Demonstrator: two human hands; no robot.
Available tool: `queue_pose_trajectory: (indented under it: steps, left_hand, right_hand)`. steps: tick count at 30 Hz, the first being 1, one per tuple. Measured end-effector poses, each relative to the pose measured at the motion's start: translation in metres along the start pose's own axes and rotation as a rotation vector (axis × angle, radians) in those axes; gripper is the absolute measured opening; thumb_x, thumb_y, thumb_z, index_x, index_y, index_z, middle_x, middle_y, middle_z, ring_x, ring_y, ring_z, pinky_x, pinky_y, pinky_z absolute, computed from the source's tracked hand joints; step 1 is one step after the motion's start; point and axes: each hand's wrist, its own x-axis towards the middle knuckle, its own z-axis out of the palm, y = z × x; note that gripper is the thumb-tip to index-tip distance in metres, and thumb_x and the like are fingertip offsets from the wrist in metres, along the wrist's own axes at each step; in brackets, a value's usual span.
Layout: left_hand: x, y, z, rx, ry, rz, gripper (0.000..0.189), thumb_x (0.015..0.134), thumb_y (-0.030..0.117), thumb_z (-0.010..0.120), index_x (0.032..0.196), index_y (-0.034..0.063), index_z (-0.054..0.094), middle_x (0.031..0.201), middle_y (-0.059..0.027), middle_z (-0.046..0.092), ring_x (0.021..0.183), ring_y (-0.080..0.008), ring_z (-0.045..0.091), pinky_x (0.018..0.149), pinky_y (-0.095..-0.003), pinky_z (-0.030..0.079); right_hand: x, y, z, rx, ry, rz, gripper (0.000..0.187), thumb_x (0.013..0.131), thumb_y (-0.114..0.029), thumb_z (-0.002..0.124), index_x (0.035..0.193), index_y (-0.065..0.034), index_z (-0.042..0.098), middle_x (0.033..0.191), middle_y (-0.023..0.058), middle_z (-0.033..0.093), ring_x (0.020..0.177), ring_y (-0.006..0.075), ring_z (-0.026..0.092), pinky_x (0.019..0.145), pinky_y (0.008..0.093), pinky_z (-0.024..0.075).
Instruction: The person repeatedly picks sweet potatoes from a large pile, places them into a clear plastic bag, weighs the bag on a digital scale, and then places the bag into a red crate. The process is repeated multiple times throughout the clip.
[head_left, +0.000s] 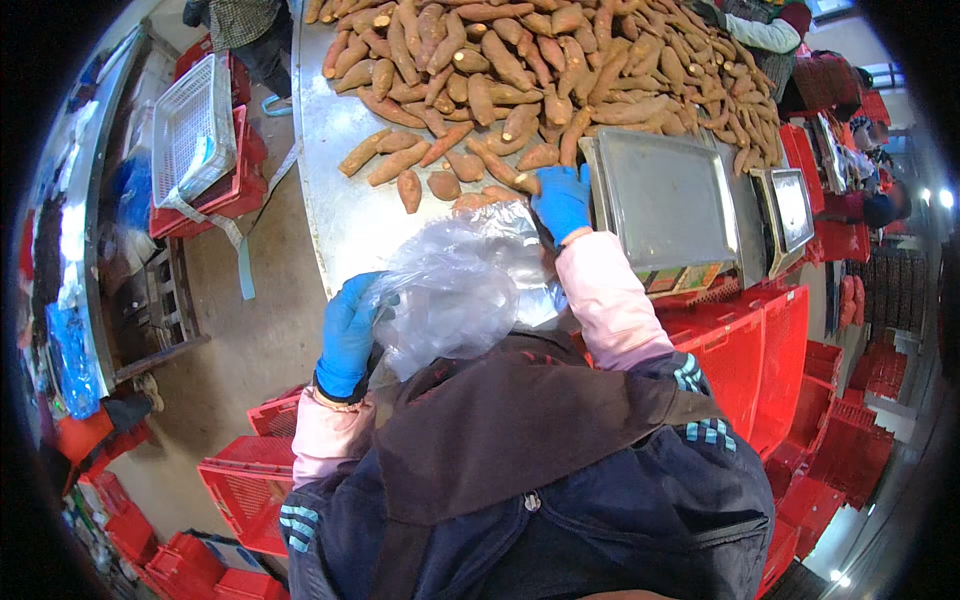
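My left hand (349, 336), in a blue glove, is closed on the edge of a clear plastic bag (450, 289) that hangs crumpled before my body. At the table's near edge my right hand (561, 201), also gloved in blue, lies against the cut end of a sweet potato (504, 166); whether its fingers grip it cannot be told. A few sweet potatoes show just behind the bag's far side. A large heap of sweet potatoes (525, 67) covers the far part of the metal table (330, 202). Right of my right hand stands a scale with a metal tray (667, 199).
A second scale (791, 210) stands further right. Red plastic crates (750, 360) are stacked at my right, with another red crate (251, 487) at my lower left. A white basket (193, 127) rests on red crates across the aisle. Other people stand beyond the table.
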Motion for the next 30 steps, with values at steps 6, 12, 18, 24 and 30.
queue_pose_trajectory:
  steps: [6, 12, 18, 24, 30]
  left_hand:
    - [-0.001, 0.009, 0.006, -0.185, 0.071, -0.091, 0.022, 0.092, 0.019, 0.049, 0.102, 0.0021, 0.059, 0.083, -0.0024, 0.059, 0.071, -0.0094, 0.052, 0.065, -0.0223, 0.042]
    - [0.018, 0.01, 0.009, -0.141, 0.006, -0.002, 0.026, 0.094, 0.02, 0.046, 0.109, 0.0013, 0.055, 0.086, -0.0046, 0.058, 0.071, -0.0095, 0.053, 0.064, -0.0223, 0.044]
    - [0.035, -0.004, 0.0, -0.066, 0.032, 0.009, 0.027, 0.093, 0.019, 0.046, 0.11, -0.0002, 0.055, 0.095, -0.0085, 0.062, 0.076, -0.0115, 0.056, 0.066, -0.0227, 0.047]
    - [0.042, -0.026, -0.002, -0.095, 0.145, -0.014, 0.025, 0.09, 0.021, 0.049, 0.104, 0.0031, 0.06, 0.082, -0.0044, 0.062, 0.063, -0.0118, 0.059, 0.055, -0.022, 0.046]
    - [0.05, -0.02, 0.003, -0.013, 0.116, -0.053, 0.026, 0.089, 0.024, 0.05, 0.105, 0.0054, 0.06, 0.089, -0.0035, 0.063, 0.066, -0.0124, 0.059, 0.055, -0.0235, 0.047]
  right_hand:
    - [0.03, -0.012, 0.011, 0.452, -0.184, -0.132, 0.044, 0.069, -0.034, 0.07, 0.096, -0.0003, 0.061, 0.089, 0.0211, 0.062, 0.088, 0.0374, 0.059, 0.076, 0.0439, 0.0465]
    - [0.054, -0.014, 0.044, 0.486, -0.492, 0.058, 0.052, 0.066, -0.033, 0.072, 0.104, 0.0002, 0.058, 0.098, 0.0232, 0.061, 0.091, 0.0343, 0.06, 0.079, 0.0393, 0.0468]
    - [0.035, -0.001, 0.037, 0.596, -0.453, 0.155, 0.061, 0.07, -0.025, 0.067, 0.12, -0.0004, 0.043, 0.108, 0.0242, 0.056, 0.1, 0.0336, 0.057, 0.084, 0.039, 0.0453]
    - [0.019, 0.028, -0.029, 1.316, -0.047, 0.282, 0.045, 0.076, -0.021, 0.064, 0.113, -0.0015, 0.045, 0.098, 0.0137, 0.057, 0.093, 0.0247, 0.057, 0.08, 0.0361, 0.0482]
    - [-0.001, 0.012, -0.122, 2.026, -0.098, 0.174, 0.052, 0.082, -0.021, 0.058, 0.126, -0.0019, 0.036, 0.113, 0.0177, 0.053, 0.096, 0.0296, 0.058, 0.085, 0.0445, 0.0485]
